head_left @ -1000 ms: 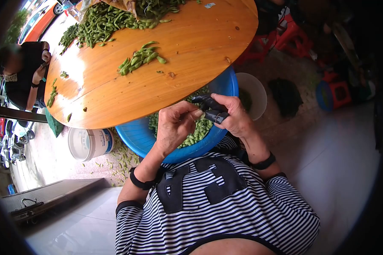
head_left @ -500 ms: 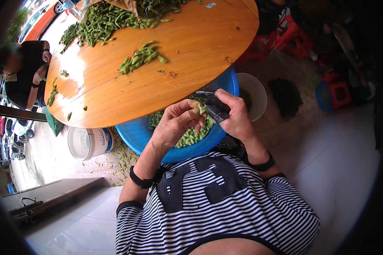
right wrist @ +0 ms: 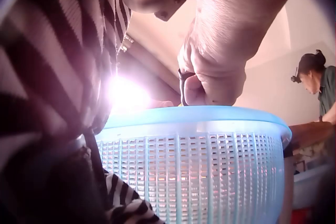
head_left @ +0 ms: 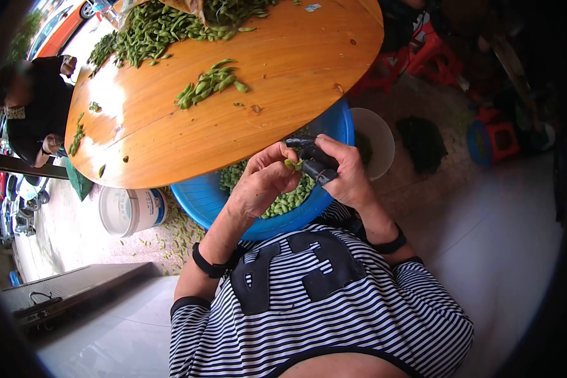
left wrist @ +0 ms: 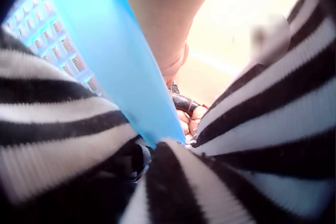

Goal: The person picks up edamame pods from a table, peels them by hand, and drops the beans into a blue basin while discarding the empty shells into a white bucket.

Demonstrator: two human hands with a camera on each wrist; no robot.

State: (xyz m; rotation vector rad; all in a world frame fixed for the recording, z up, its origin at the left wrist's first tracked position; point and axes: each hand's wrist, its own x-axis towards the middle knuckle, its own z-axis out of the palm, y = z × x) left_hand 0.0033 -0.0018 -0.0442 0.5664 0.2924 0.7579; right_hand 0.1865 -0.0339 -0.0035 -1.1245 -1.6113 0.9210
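Observation:
My left hand (head_left: 263, 183) pinches a small green edamame pod (head_left: 293, 165) between thumb and fingers. Black coverings wrap the thumb and forefinger of my right hand (head_left: 348, 171), and their tips grip at the pod's other end. Both hands are over a blue plastic basket (head_left: 198, 205), which holds many shelled green beans (head_left: 288, 203). In the right wrist view, the basket's slotted wall (right wrist: 194, 171) stands below the curled right hand (right wrist: 215, 77). The left wrist view shows black-covered fingers (left wrist: 184, 102) beyond the basket rim (left wrist: 123, 66).
A wooden table (head_left: 283, 82) overhangs the basket's far side. On it lie a large heap of pods (head_left: 164, 31) and a smaller pile (head_left: 209, 85). A white bucket (head_left: 120, 211) and a pale tub (head_left: 381, 145) flank the basket. Another person (head_left: 38, 113) is at the table's left.
The left hand's fingers have shifted around the pod, which showed pale and wide half a second ago. The right hand stays nearly in place. The other person's hands have moved apart.

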